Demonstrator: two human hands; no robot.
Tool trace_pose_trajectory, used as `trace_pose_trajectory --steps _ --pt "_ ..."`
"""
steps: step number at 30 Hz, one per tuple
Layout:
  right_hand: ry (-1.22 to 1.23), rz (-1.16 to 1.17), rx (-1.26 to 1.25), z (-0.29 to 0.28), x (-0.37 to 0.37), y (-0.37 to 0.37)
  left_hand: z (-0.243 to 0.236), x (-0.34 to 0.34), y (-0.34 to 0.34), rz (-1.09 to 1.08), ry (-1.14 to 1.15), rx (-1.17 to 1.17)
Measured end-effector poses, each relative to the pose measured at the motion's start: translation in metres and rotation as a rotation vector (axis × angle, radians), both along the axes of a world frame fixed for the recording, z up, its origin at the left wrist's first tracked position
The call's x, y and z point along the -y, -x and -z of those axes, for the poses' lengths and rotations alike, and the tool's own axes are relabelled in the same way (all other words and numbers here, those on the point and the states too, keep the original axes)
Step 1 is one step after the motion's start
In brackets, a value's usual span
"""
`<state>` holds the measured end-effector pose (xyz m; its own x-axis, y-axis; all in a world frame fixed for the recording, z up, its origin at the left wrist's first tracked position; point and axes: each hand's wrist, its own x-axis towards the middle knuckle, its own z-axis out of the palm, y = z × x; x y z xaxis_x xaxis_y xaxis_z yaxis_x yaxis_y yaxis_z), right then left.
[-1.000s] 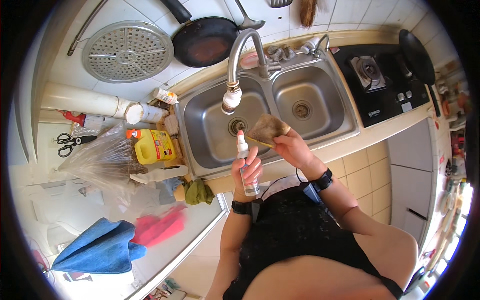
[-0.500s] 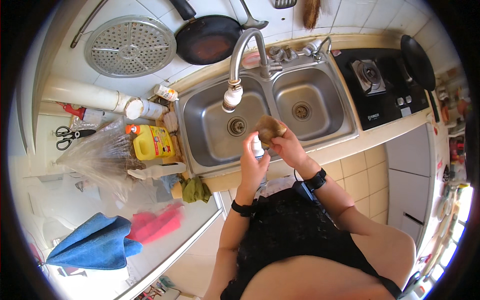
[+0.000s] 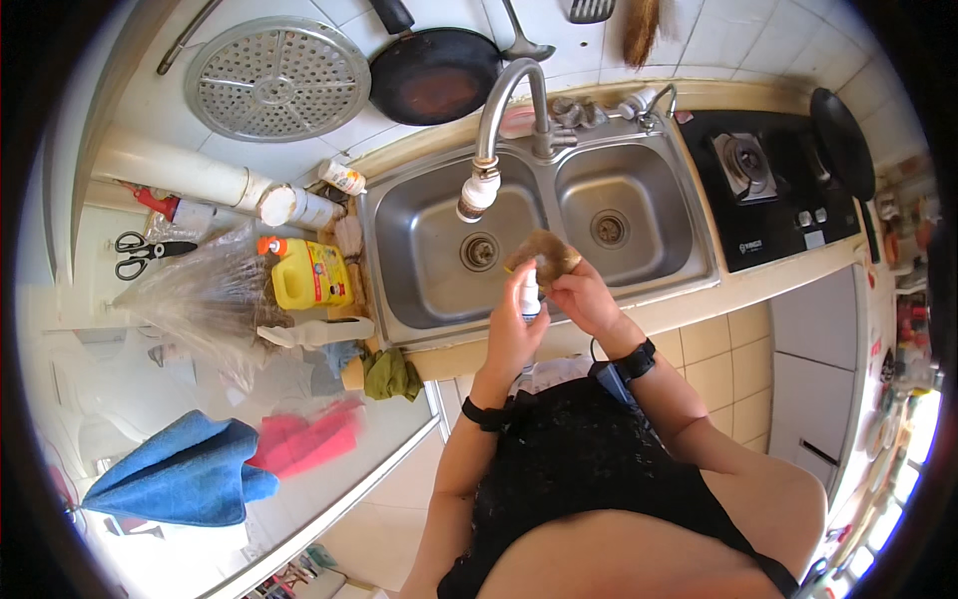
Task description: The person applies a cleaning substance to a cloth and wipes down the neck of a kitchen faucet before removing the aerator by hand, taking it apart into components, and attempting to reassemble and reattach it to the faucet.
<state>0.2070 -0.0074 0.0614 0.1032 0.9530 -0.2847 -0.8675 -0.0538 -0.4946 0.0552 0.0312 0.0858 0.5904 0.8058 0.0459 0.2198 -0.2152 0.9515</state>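
My left hand [image 3: 511, 334] is wrapped round a small white bottle [image 3: 530, 298] with a nozzle-like top, its forefinger up beside that top. In my right hand [image 3: 589, 299] is a brownish, soft-looking pad [image 3: 542, 254], pinched at its right end; its exact kind is hard to make out. The bottle's top is right against the pad's lower side, or just below it. Both hands are over the front rim of the double steel sink [image 3: 439, 337], close to the divider between its basins. Above the left basin curves the steel faucet [image 3: 491, 115] with a white spout end.
Left of the sink stand a yellow jug [image 3: 311, 278] with an orange cap and a plastic bag [image 3: 205, 299]. A green cloth [image 3: 391, 376] lies at the sink's near left corner. The black gas stove [image 3: 768, 190] is at right. A frying pan [image 3: 439, 78] hangs behind.
The whole view has shifted slightly, so the sink and wall things appear a little farther right. Both hands keep their hold on the bottle and the pad, with little movement.
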Motion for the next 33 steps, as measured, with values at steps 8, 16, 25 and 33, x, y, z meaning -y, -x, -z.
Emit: trace_pose_trajectory --steps 8,16,25,33 --pt "0.035 -0.081 0.013 -0.011 -0.003 0.005 0.007 -0.002 0.001 -0.155 0.034 0.063" --pt "0.009 -0.125 0.074 -0.002 -0.006 0.019 0.003 -0.003 0.017 -0.225 0.047 0.055" --pt "0.003 -0.208 0.052 0.018 -0.025 0.044 0.000 -0.003 0.056 -0.341 -0.039 -0.049" --pt "0.004 -0.410 0.111 0.001 -0.041 0.091 0.015 -0.001 0.097 -0.398 -0.354 -0.171"
